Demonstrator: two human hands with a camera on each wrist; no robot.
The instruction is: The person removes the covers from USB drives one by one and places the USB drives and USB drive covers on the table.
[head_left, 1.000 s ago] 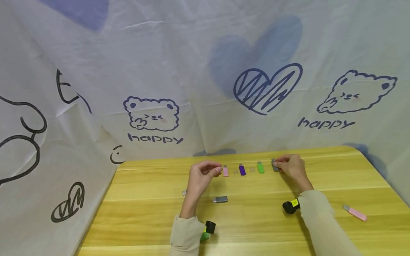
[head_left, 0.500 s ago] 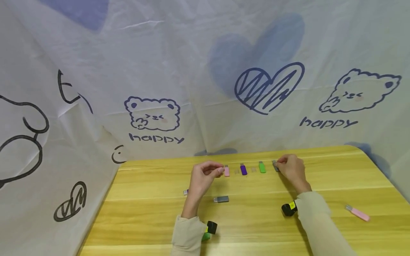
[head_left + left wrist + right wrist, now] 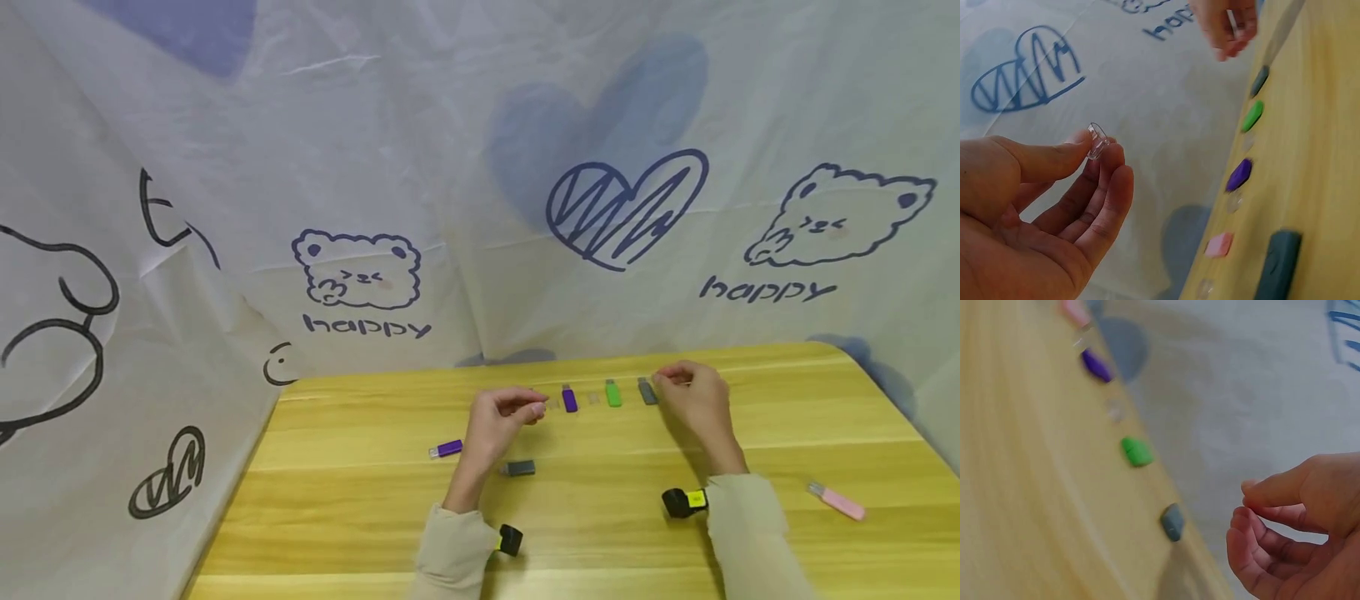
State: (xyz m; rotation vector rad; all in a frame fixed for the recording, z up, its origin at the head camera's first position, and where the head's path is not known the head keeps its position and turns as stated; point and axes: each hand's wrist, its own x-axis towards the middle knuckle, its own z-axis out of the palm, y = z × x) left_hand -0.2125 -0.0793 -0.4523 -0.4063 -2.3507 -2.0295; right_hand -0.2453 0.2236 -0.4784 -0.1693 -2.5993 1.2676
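My left hand (image 3: 502, 425) pinches a small clear plastic cap (image 3: 1097, 141) between thumb and fingers, raised above the table. My right hand (image 3: 693, 404) hovers beside a grey USB stick (image 3: 647, 392). Its fingers are loosely bent, with nothing visible between them. Along the table's far side runs a row: a pink USB stick (image 3: 1219, 245), a purple one (image 3: 570, 399), a green one (image 3: 613, 393) and that grey one. Clear caps (image 3: 594, 398) lie between some of them. In the head view my left hand hides the pink stick of the row.
On the wooden table (image 3: 337, 517), nearer me, lie another grey USB stick (image 3: 519, 468), a purple one (image 3: 448, 448) at left and a pink one (image 3: 836, 502) at right. A white printed cloth (image 3: 480, 208) hangs behind the table's back edge.
My right hand has let go of the grey stick in the row and drawn slightly right. My left hand has shifted right with the cap, covering the pink stick and uncovering the purple one.
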